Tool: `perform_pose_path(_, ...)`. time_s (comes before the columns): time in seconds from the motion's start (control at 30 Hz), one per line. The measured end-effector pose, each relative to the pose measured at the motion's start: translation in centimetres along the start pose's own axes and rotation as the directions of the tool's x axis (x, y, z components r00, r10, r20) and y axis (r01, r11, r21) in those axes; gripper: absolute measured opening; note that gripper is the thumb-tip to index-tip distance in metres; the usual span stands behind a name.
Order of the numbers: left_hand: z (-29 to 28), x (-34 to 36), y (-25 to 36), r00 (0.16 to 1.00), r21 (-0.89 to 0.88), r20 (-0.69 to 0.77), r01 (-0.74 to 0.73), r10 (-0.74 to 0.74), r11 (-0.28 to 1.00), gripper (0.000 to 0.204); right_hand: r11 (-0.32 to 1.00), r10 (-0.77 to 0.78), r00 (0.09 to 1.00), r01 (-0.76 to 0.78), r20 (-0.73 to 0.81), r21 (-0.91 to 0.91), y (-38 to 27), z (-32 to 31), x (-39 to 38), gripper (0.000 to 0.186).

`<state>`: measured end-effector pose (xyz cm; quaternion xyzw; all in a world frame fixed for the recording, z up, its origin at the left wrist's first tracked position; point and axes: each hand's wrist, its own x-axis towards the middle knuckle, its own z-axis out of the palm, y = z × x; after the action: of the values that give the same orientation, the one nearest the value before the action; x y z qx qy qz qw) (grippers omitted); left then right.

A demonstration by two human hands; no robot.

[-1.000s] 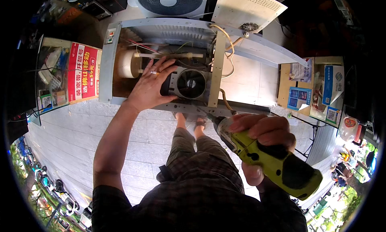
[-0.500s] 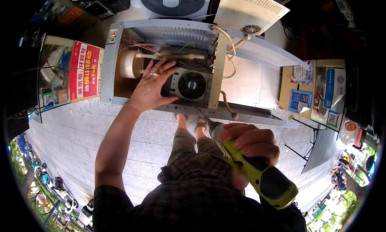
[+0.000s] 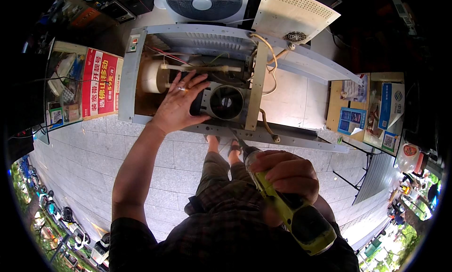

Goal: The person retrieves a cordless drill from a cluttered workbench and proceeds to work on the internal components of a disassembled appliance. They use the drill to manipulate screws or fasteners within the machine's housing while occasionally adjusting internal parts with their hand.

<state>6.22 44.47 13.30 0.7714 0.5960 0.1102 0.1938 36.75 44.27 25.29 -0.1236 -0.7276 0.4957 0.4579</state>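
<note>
Grey paving (image 3: 172, 178) spreads below; the left hand (image 3: 179, 107), splayed, small pale stick (image 3: 182, 89) between its fingers, touches a dull, round-mouthed housing (image 3: 226, 102) just right of it. The right hand (image 3: 288, 174) wraps a scuffed yellow-green power driver (image 3: 308, 225).

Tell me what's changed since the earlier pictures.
The right hand and the yellow-green power tool it grips have moved to the person's left, the tool swinging to point more straight ahead. Nothing was visibly taken up or let go. The left hand stayed spread at the round-mouthed metal unit inside the grey frame.
</note>
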Motion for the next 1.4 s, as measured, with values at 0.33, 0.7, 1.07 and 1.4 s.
perform_pose_path(0.33,0.0,-0.2,-0.1,1.0,-0.015,0.019,0.009,-0.009,1.0,0.086,0.999,-0.01,0.998,0.008,0.061,0.038,0.9,0.2,1.8,0.053)
perform_pose_path(0.7,0.2,-0.8,-1.0,0.996,-0.055,-0.069,-0.062,0.058,0.997,0.087,0.953,-0.006,0.997,-0.017,-0.075,-0.303,0.7,4.2,4.4,0.05)
perform_pose_path(1.07,0.6,-0.9,-1.6,0.991,-0.047,-0.097,-0.099,0.094,0.994,0.089,0.972,0.008,0.998,0.007,0.063,-0.237,1.1,3.9,5.6,0.047)
perform_pose_path(1.4,0.8,-1.1,-1.9,0.989,-0.026,-0.099,-0.112,0.109,0.993,0.089,0.977,0.077,0.984,-0.043,0.159,-0.209,0.8,3.6,6.1,0.047)
